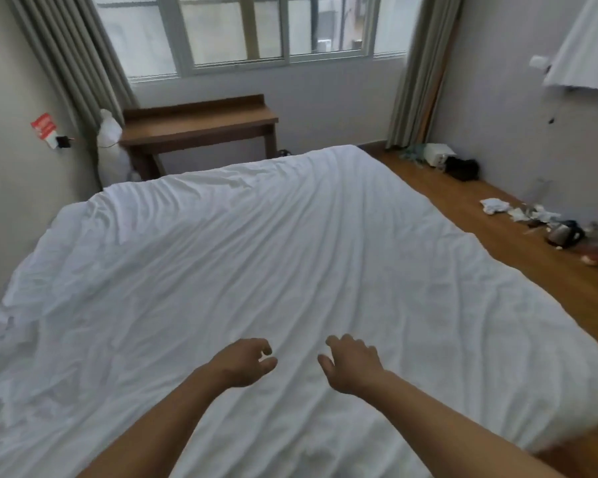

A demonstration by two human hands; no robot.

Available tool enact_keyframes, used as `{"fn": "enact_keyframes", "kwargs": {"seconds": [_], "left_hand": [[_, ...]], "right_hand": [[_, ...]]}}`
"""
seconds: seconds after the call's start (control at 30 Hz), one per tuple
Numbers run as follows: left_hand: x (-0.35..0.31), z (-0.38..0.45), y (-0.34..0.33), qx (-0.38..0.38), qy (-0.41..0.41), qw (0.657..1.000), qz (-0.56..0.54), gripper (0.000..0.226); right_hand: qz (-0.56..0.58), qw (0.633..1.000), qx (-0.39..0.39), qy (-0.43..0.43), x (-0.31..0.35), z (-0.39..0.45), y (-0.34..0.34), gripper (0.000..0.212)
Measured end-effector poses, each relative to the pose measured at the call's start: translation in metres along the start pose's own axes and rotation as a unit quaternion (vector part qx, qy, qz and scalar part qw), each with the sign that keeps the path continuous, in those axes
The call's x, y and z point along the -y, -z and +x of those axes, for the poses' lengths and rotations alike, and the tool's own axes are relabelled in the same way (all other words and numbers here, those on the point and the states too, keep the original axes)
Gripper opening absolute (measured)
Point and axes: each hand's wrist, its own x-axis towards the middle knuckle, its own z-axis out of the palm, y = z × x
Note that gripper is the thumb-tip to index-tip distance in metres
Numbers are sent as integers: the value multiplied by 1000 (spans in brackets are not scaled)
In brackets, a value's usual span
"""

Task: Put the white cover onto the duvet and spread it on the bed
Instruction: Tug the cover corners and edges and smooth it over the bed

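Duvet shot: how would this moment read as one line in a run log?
duvet: white, spread over bed, wrinkled | left hand: open, holds nothing | right hand: open, holds nothing

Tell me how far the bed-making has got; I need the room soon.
Nearly done: the white covered duvet already lies spread over the bed. Both hands, left hand and right hand, hover above it, holding nothing. Left: smoothing the wrinkles.

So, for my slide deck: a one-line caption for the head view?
Both hands, left and right, hover open over the white covered duvet spread across the bed.
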Motion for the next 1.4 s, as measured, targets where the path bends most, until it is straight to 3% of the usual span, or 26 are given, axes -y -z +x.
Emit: {"fn": "enact_keyframes", "kwargs": {"seconds": [0.33,0.67,0.87,1.03,1.4], "left_hand": [[-259,109,-47,64,-187,980,4,37],[-551,211,-89,61,-243,968,23,39],[-683,272,-96,29,-217,974,58,41],[-748,323,-110,28,-175,983,56,41],[-834,473,-168,27,63,994,-82,31]], "right_hand": [[140,964,-36,-222,-195,-60,13,51],[148,949,-60,-273,-494,-91,89,48],[141,947,-45,-284,-666,-99,134,45],[154,951,-44,-264,-776,-65,160,37],[84,993,48,-65,-973,110,239,38]]}}
